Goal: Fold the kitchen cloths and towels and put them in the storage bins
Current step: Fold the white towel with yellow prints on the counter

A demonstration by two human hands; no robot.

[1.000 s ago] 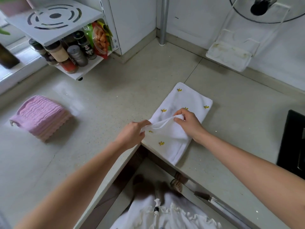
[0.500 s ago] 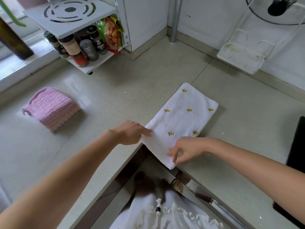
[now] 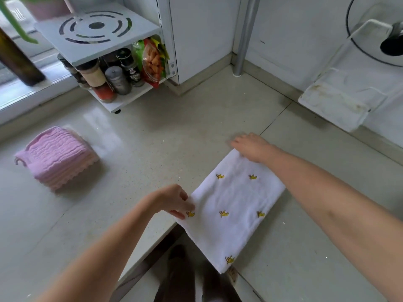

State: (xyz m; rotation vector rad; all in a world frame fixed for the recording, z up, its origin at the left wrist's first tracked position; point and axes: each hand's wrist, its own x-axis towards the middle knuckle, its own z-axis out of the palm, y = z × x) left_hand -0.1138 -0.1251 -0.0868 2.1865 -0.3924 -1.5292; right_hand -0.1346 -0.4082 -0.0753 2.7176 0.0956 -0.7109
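A white towel (image 3: 234, 203) with small yellow banana prints lies folded into a long strip across the inner corner of the pale counter (image 3: 152, 144), its near end hanging over the edge. My left hand (image 3: 172, 200) pinches the towel's left edge. At the far end, my right hand (image 3: 250, 146) rests with blurred fingers on the towel's far corner. A pink ribbed cloth (image 3: 57, 163) sits folded on the counter to the left, apart from both hands.
A white spice rack (image 3: 102, 62) with jars and snack bags stands at the back left. A metal pipe (image 3: 243, 35) rises in the corner. On the right wall hangs a clear lid holder with a drip tray (image 3: 335, 103). Floor shows below the counter edge.
My right hand has moved from the towel's near end up to its far corner. My left hand stays at the left edge. The camera has come closer to the counter.
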